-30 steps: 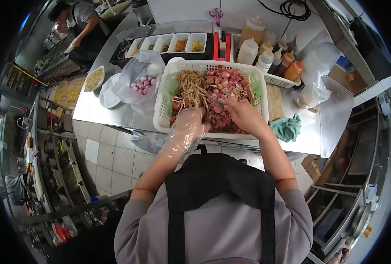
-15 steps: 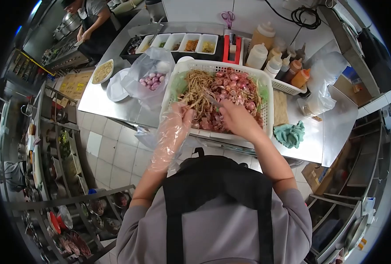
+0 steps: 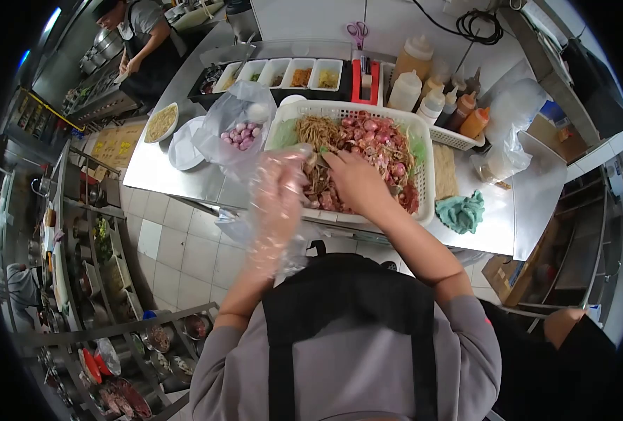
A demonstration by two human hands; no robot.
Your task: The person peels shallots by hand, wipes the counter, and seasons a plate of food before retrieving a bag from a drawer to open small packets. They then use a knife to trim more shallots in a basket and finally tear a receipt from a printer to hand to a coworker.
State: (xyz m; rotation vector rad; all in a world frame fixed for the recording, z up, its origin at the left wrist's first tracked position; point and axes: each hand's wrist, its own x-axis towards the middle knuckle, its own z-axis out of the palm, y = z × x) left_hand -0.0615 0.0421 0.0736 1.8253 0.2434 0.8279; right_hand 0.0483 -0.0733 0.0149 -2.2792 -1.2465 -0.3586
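My left hand point(image 3: 281, 184), in a clear plastic glove, is over the left front part of a white basket point(image 3: 429, 168). Its fingers curl inward, blurred, and what they pinch is hidden. My bare right hand point(image 3: 356, 181) reaches in from the right, its fingertips close to the left hand's. Its fingers are bent, and no blade shows in them now. Red shallots point(image 3: 371, 126) with loose skins fill the right of the basket. Dry brown stems point(image 3: 316, 131) are heaped at its back left. A plastic bag point(image 3: 231, 112) of peeled shallots point(image 3: 241, 135) stands just left of the basket.
Behind are ingredient tubs point(image 3: 301, 76), a red holder point(image 3: 365, 83) and sauce bottles point(image 3: 405, 90). A green cloth point(image 3: 460, 212) lies right; a bowl point(image 3: 162, 122) stands left. One person point(image 3: 146, 49) works at far left. Another person's dark clothing point(image 3: 543, 361) is close at my right.
My hands have come together, the right moving left. The knife blade seen by my right hand before is now out of sight. A person has come into view at lower right.
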